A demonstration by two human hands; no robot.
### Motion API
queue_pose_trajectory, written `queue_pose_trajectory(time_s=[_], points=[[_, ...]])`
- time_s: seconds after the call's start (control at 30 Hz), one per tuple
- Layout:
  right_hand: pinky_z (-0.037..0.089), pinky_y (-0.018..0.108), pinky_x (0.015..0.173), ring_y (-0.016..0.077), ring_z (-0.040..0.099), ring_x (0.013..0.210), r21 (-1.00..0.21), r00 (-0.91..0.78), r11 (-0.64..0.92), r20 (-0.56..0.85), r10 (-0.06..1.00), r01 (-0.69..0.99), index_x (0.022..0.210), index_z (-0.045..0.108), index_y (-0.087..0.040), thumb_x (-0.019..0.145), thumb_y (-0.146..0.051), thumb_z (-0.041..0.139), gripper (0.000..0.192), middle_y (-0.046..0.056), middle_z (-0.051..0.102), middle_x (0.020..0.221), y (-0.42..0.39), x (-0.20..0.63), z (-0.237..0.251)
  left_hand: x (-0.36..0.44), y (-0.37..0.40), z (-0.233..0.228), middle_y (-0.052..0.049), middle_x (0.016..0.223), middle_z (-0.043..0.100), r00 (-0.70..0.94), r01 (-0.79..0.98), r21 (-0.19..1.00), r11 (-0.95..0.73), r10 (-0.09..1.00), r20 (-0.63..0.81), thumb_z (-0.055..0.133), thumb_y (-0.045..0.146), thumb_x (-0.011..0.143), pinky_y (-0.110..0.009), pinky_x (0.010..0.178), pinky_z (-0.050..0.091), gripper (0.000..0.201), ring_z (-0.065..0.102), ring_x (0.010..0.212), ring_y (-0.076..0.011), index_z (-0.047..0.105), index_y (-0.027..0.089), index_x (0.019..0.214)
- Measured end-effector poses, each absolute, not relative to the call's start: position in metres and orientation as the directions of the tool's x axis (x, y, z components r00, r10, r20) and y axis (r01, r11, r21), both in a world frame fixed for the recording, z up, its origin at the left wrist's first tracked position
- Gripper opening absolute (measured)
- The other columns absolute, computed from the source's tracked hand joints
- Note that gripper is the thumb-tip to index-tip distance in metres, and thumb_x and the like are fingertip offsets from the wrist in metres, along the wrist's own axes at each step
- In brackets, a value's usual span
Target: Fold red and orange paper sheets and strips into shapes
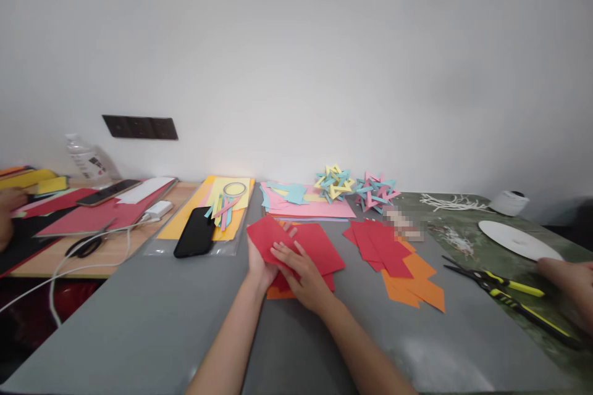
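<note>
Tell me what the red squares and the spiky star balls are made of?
The flat red square sheets under the left hand and right hand look like thin matte coloured paper: they lie flat, with sharp cut edges. The two spiky woven star balls seem built from folded pastel paper strips, though they are too small to be sure.

Even, soft indoor light is seen, with faint shadows only. Mild glare is noted on the grey table near the forearms. Edges are bent by wide-angle distortion. A pixelated patch sits right of the hands.
</note>
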State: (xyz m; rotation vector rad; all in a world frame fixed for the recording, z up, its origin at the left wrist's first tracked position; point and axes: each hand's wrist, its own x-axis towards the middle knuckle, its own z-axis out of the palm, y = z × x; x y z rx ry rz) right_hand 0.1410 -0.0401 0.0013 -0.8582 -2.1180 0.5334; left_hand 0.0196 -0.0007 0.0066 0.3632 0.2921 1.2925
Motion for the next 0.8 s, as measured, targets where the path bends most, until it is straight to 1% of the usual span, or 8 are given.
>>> queue_pose_trajectory(time_s=[0.1,0.17,0.27,0.4,0.47,0.6,0.7,0.8], points=[[0.019,0.042,0.101,0.0153,0.036,0.118,-0.678,-0.409,0.655,0.522,0.748,0.333,0.117,0.046,-0.027,0.081,-0.017,0.038,0.038,0.002,0.047,0.123,-0.04,0.138,-0.001,0.02,-0.005,0.012,-0.017,0.118,0.05,0.243,-0.874,0.425,0.233,0.97,-0.033,0.036,0.067,0.066,-0.053,0.09,0.031,0.073,0.044,0.109,-0.0336,0.045,0.015,0.116],[0.021,0.042,0.101,0.0161,0.037,0.117,-0.728,-0.368,0.631,0.528,0.766,0.269,0.115,0.049,-0.027,0.082,-0.02,0.038,0.035,0.002,0.049,0.121,-0.041,0.136,-0.001,0.021,-0.006,0.015,-0.016,0.118,0.05,0.229,-0.87,0.436,0.23,0.972,-0.056,0.038,0.066,0.066,-0.051,0.089,0.033,0.071,0.045,0.109,-0.0324,0.043,0.017,0.117],[0.02,0.041,0.102,0.0155,0.038,0.117,-0.812,-0.338,0.554,0.477,0.811,0.183,0.119,0.043,-0.028,0.085,-0.026,0.035,0.036,0.001,0.048,0.123,-0.044,0.133,0.002,0.021,-0.008,0.017,-0.013,0.118,0.051,0.217,-0.864,0.455,0.213,0.975,-0.045,0.04,0.061,0.07,-0.049,0.087,0.036,0.062,0.046,0.109,-0.0291,0.042,0.021,0.118],[0.013,0.041,0.104,0.0149,0.035,0.119,-0.889,-0.343,0.449,0.397,0.852,0.087,0.121,0.042,-0.029,0.086,-0.033,0.033,0.036,-0.001,0.046,0.124,-0.046,0.13,0.007,0.021,-0.008,0.017,-0.011,0.118,0.051,0.212,-0.847,0.498,0.188,0.977,-0.008,0.044,0.058,0.069,-0.048,0.087,0.037,0.061,0.046,0.109,-0.0281,0.042,0.022,0.118],[0.018,0.041,0.102,0.0159,0.037,0.117,-0.915,-0.288,0.403,0.384,0.878,0.01,0.119,0.044,-0.026,0.084,-0.037,0.035,0.037,0.0,0.048,0.122,-0.044,0.13,0.007,0.021,-0.008,0.016,-0.01,0.118,0.052,0.223,-0.832,0.525,0.183,0.975,0.013,0.049,0.054,0.069,-0.045,0.089,0.036,0.057,0.045,0.11,-0.027,0.044,0.023,0.117],[0.033,0.039,0.095,0.0187,0.046,0.109,-0.925,-0.118,0.358,0.373,0.921,-0.128,0.11,0.053,-0.022,0.08,-0.038,0.044,0.036,0.004,0.055,0.114,-0.034,0.132,0.001,0.022,-0.007,0.013,-0.008,0.115,0.055,0.227,-0.789,0.592,0.165,0.973,0.032,0.058,0.041,0.068,-0.039,0.091,0.037,0.049,0.047,0.109,-0.0239,0.047,0.024,0.113],[0.041,0.038,0.086,0.0205,0.055,0.094,-0.934,0.002,0.34,0.342,0.94,-0.105,0.093,0.061,-0.019,0.072,-0.034,0.056,0.027,0.006,0.063,0.097,-0.029,0.135,-0.004,0.024,-0.005,0.011,-0.006,0.108,0.059,0.142,-0.751,0.65,0.113,0.99,-0.008,0.061,0.027,0.07,-0.035,0.087,0.041,0.041,0.053,0.102,-0.0218,0.049,0.023,0.109],[0.046,0.034,0.073,0.0195,0.058,0.077,-0.931,0.067,0.362,0.364,0.929,0.041,0.079,0.062,-0.018,0.067,-0.031,0.06,0.018,0.006,0.064,0.082,-0.028,0.14,-0.004,0.026,-0.002,0.009,-0.005,0.097,0.063,0.028,-0.732,0.677,0.075,0.996,-0.08,0.061,0.024,0.069,-0.033,0.079,0.046,0.031,0.059,0.091,-0.0207,0.054,0.02,0.099]])
